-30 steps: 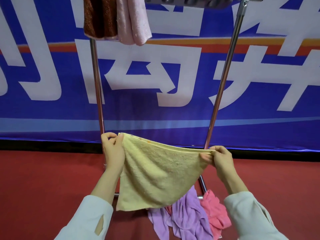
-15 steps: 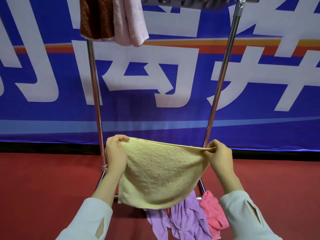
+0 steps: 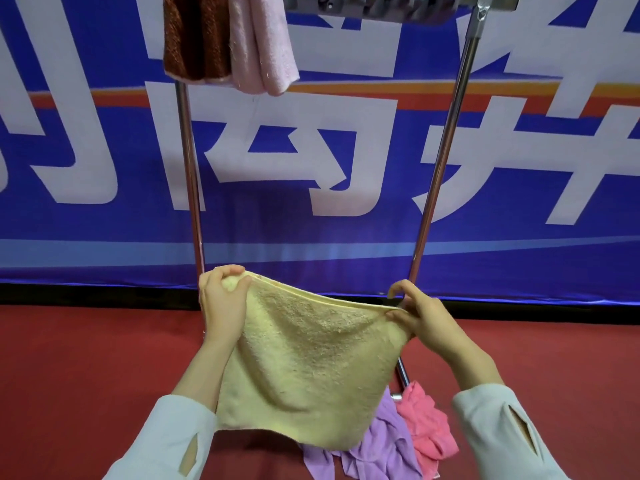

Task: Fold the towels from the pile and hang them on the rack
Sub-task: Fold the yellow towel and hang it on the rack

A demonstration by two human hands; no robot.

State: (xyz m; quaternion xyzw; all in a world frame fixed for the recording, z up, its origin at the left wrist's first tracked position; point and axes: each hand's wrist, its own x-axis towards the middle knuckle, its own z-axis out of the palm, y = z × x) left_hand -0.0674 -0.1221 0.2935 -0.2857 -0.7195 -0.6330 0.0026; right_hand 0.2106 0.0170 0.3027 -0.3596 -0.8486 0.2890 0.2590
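While aloft, yellow towel (image 3: 311, 358); rack (image 3: 446, 147) behind

- A yellow terry towel (image 3: 308, 368), folded double, hung in the air, its top corners pinched by the left hand (image 3: 221, 303) and right hand (image 3: 426, 323).
- A crumpled purple towel (image 3: 384, 445) and a bright pink towel (image 3: 426, 424) lay piled on the red floor (image 3: 86, 358) at the foot of the rack (image 3: 440, 168).
- A brown towel (image 3: 195, 36) and a pale pink towel (image 3: 263, 43), both folded, hung touching side by side at the left end of its top bar.

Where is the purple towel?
Head view, bottom right of centre: the purple towel lies on the floor, partly behind the yellow towel, with the pink towel on its right.
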